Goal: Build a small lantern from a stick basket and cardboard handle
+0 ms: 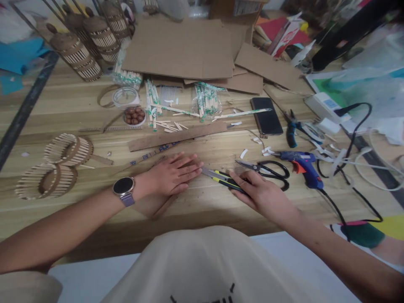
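My left hand [175, 173] lies flat with its fingers stretched out, pressing on a piece of brown cardboard [154, 204] that it mostly covers. A black and yellow utility knife [222, 178] is in my right hand [257, 189], fingers wrapped round its handle. The blade is out and points left, its tip close to the left fingertips. Just beyond the right hand rest black-handled scissors [265, 167]. A long cardboard strip [179, 136] and a marked measuring tape [151, 155] lie beyond the left hand.
Slatted rings [67, 149] stand at the left. Farther back are a bowl of brown beads [134, 116], wrapped sticks [206, 100], stacked cardboard [179, 50] and slatted cylinders [75, 57]. To the right lie a phone [267, 115], pliers [292, 129] and a corded glue gun [304, 166].
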A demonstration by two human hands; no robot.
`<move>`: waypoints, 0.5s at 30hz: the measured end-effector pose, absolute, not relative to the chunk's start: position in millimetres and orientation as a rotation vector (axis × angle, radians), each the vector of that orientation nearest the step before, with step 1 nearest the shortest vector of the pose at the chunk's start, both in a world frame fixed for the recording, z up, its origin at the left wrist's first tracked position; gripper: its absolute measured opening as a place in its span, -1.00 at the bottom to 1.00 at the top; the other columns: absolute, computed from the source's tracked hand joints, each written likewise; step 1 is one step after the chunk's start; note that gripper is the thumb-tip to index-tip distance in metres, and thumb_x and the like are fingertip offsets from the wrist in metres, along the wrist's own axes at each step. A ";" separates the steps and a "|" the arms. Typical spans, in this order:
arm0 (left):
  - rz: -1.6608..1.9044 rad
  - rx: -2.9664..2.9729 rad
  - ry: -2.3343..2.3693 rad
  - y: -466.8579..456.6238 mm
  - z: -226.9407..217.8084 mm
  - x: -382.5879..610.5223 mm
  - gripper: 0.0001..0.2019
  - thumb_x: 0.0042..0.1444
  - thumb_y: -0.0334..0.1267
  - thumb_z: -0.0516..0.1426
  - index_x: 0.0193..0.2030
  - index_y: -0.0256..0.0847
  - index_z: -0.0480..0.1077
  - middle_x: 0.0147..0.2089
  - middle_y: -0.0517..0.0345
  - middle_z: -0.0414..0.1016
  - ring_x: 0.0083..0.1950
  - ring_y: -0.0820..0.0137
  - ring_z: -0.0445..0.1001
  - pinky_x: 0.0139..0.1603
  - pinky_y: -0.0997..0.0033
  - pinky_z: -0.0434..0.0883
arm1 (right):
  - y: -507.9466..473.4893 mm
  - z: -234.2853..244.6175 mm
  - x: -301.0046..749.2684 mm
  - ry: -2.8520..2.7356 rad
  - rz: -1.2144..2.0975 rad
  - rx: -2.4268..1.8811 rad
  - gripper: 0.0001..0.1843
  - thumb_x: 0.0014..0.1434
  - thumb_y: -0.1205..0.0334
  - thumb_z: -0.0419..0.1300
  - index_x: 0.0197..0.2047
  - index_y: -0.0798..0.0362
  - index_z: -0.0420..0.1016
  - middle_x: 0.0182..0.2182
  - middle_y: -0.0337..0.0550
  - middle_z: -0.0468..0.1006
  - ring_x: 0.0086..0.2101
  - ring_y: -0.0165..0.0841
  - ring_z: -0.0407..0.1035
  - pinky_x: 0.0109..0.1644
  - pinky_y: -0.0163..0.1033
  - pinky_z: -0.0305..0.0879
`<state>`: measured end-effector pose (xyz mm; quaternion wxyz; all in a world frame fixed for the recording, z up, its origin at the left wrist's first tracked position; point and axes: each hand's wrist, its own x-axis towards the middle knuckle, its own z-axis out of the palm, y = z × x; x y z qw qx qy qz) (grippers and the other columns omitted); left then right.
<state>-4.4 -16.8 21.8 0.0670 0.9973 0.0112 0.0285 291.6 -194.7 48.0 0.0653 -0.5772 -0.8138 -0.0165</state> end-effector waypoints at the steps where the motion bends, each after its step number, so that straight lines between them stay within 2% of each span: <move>1: 0.068 3.003 0.040 -16.8 22.4 -4.3 -0.41 0.49 -0.09 -0.14 0.57 -0.12 -0.19 0.56 0.14 0.03 0.62 0.23 -0.26 0.56 0.04 -0.31 | -194.5 47.8 290.6 -2.456 -0.038 -1.748 -0.45 0.49 0.01 -0.12 0.29 0.15 0.42 -0.24 -0.01 0.52 -0.32 -0.28 0.49 -0.36 -0.26 0.44; 5: -0.028 2.976 0.079 -17.3 26.1 -3.2 -0.42 0.49 -0.08 -0.15 0.57 -0.08 -0.19 0.56 0.16 0.01 0.62 0.24 -0.28 0.56 0.02 -0.33 | -195.1 46.1 284.9 -2.455 0.010 -1.749 -0.44 0.47 0.00 -0.07 0.35 0.10 0.36 -0.23 0.00 0.51 -0.27 -0.22 0.50 -0.32 -0.21 0.45; 9: -0.093 2.954 0.113 -18.1 28.2 -2.3 -0.43 0.49 -0.06 -0.15 0.56 -0.03 -0.15 0.57 0.19 -0.01 0.62 0.22 -0.28 0.56 -0.01 -0.33 | -199.7 46.6 278.9 -2.448 -0.004 -1.731 -0.46 0.47 0.02 -0.06 0.33 0.13 0.38 -0.22 0.02 0.51 -0.25 -0.22 0.50 -0.28 -0.22 0.46; 15: -0.022 2.988 0.114 -18.0 23.5 -3.7 -0.42 0.48 -0.08 -0.12 0.56 -0.06 -0.15 0.57 0.16 0.00 0.62 0.18 -0.31 0.56 -0.07 -0.34 | -197.9 47.4 272.5 -2.416 0.061 -1.737 -0.46 0.47 0.02 -0.07 0.33 0.12 0.39 -0.20 0.02 0.51 -0.26 -0.24 0.50 -0.27 -0.22 0.49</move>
